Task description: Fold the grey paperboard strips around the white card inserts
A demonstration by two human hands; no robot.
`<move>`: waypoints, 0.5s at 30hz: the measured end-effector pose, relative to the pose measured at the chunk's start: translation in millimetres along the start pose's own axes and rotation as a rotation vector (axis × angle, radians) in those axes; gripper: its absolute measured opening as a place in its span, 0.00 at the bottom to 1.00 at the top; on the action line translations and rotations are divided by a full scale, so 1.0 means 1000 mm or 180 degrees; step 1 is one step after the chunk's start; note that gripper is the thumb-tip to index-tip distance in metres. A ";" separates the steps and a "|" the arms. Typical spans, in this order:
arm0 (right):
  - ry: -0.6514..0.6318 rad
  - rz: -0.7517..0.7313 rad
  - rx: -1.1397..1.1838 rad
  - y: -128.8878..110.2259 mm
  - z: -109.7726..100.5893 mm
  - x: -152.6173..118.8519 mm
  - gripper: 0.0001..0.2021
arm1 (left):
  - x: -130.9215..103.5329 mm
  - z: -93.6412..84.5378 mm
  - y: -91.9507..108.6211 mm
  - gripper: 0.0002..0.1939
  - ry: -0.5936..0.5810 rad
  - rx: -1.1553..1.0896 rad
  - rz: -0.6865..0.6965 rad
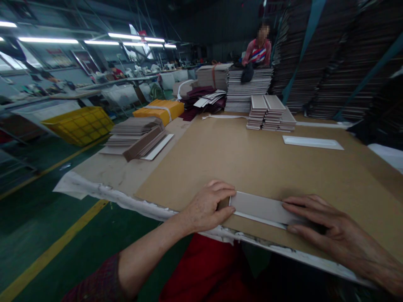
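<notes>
A long, flat grey-beige card piece (260, 207) lies on the brown cardboard-covered table (239, 159), close to its near edge. My left hand (209, 205) grips the piece's left end, thumb and fingers curled around it. My right hand (327, 228) lies flat over the right end, fingers spread and pressing down. A thin white edge shows along the piece's near side.
Three short stacks of similar pieces (270, 112) stand at the far side, with a white flat strip (311, 142) to their right. A fanned pile of boards (138, 136) sits at left. A yellow crate (78, 123) stands on the floor. A person (258, 50) sits behind tall stacks.
</notes>
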State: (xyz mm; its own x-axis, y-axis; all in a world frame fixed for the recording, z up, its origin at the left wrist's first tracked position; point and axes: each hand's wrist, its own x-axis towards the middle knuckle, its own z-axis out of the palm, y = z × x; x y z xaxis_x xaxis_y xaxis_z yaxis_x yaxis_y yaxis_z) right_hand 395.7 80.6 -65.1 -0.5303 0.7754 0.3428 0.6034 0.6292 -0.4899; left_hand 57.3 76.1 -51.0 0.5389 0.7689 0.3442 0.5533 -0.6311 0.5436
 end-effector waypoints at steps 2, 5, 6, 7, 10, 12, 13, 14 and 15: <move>-0.0023 -0.0023 -0.0006 0.001 0.000 0.000 0.17 | 0.000 0.000 0.000 0.17 -0.0004 0.0028 -0.0024; -0.0054 -0.0079 0.0005 0.001 0.000 0.000 0.17 | 0.000 0.000 0.001 0.18 -0.0016 0.0055 -0.0066; -0.0059 -0.0087 0.0011 0.001 0.000 0.000 0.17 | 0.000 0.000 0.002 0.18 -0.0020 0.0052 -0.0077; -0.0065 -0.0087 0.0015 0.001 0.000 0.000 0.17 | 0.001 -0.001 0.002 0.17 -0.0021 0.0043 -0.0088; -0.0052 -0.0094 0.0017 0.000 0.000 0.000 0.17 | 0.001 -0.001 0.004 0.17 -0.0002 0.0025 -0.0102; -0.0076 -0.0123 0.0025 -0.002 -0.002 0.000 0.17 | 0.002 -0.001 0.004 0.16 -0.0001 0.0034 -0.0136; -0.0094 -0.0132 0.0021 -0.004 -0.004 -0.001 0.17 | 0.002 -0.001 0.004 0.15 0.0002 0.0042 -0.0152; -0.0130 -0.0127 0.0016 -0.005 -0.005 -0.002 0.16 | 0.002 -0.001 0.004 0.15 0.0000 0.0050 -0.0160; -0.0161 -0.0110 0.0011 -0.005 -0.007 -0.003 0.16 | 0.002 0.000 0.004 0.15 0.0002 0.0057 -0.0164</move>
State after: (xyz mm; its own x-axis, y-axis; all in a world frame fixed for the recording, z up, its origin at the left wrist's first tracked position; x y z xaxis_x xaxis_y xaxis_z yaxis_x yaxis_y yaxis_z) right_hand 398.4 75.3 -58.0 -0.5803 0.7494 0.3188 0.5821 0.6554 -0.4812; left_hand 60.4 75.6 -47.7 0.5091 0.8004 0.3165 0.5915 -0.5925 0.5469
